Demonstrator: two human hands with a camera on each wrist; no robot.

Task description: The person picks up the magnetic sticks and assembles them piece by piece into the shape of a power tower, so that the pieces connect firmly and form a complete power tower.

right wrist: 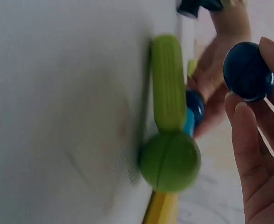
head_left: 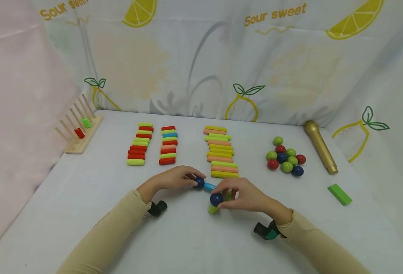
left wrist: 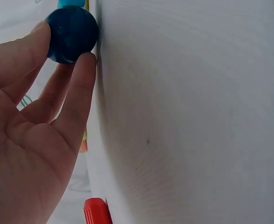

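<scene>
My left hand (head_left: pixel 175 179) pinches a dark blue ball (left wrist: pixel 73 35) between thumb and fingertips, low by the table. A light blue rod (head_left: pixel 209 187) meets that ball on its right side. My right hand (head_left: pixel 244 195) holds a second dark blue ball (right wrist: pixel 249 71) in its fingertips, raised off the table. Below it a lime green rod (right wrist: pixel 168 84) lies with one end against a green ball (right wrist: pixel 170 161). In the head view my right fingers partly cover this rod and the green ball. Whether the light blue rod touches the green ball cannot be told.
Stacked rows of red, green, yellow and orange rods (head_left: pixel 221 152) lie behind the hands. Several loose balls (head_left: pixel 286 166) cluster at the right, near a gold microphone (head_left: pixel 319 146) and a green block (head_left: pixel 339 194). A wooden peg rack (head_left: pixel 85 142) stands far left.
</scene>
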